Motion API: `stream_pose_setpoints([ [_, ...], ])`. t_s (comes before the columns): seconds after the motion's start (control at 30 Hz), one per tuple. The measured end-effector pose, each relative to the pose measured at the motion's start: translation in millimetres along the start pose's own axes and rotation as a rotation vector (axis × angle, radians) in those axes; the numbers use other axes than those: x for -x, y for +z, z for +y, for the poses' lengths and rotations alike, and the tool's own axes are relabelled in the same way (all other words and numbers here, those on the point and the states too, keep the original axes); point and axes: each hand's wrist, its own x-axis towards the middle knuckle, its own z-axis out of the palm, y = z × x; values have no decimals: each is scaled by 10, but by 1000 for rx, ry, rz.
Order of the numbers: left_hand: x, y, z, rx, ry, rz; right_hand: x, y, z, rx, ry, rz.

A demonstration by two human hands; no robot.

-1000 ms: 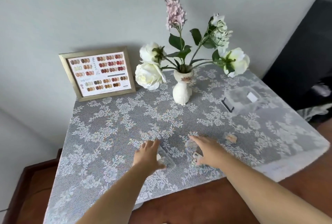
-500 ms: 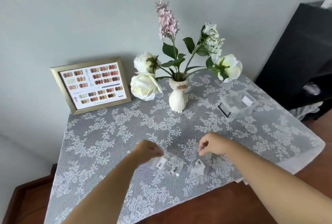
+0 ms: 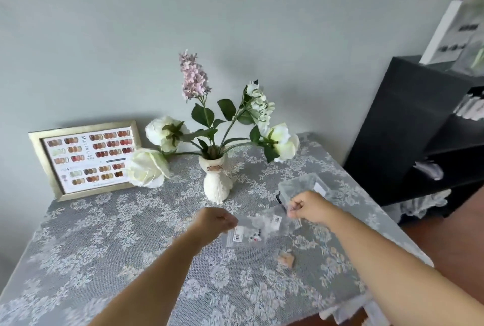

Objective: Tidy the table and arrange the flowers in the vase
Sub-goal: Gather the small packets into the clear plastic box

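Observation:
A white cat-faced vase (image 3: 216,181) stands at the back middle of the lace-covered table (image 3: 104,234), holding white roses (image 3: 148,167) and a pink flower spike (image 3: 193,77). My left hand (image 3: 213,222) is shut on a small clear plastic packet (image 3: 245,234), lifted just above the cloth. My right hand (image 3: 310,206) is shut on another clear packet (image 3: 277,219) with a white label. A clear plastic box (image 3: 303,187) sits just behind my right hand. A small tan packet (image 3: 285,259) lies on the cloth in front of both hands.
A gold picture frame (image 3: 86,158) with a nail colour chart leans on the wall at the back left. A black shelf unit (image 3: 419,129) stands right of the table. The table's near right corner (image 3: 361,304) drops to a brown floor.
Both hands closed on the clear packets, lifted them off the cloth and moved them back and to the right, towards the clear box. The camera tilted upward.

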Motion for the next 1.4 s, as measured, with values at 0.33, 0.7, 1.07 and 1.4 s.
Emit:
stream_pose_setpoints([
  [0.33,-406,722,583,161,-109,170,-506,-927,628,101,-99,-26],
  [0.7,-446,961,660,134,-131,306,-965,-1042,718,177,-136,123],
  [1.07,-519,920,498,188,-163,284,-1068,-548,604,231,-22,123],
  [1.4,-681,907,500,193,-146,255,-1046,-410,669,356,-49,226],
])
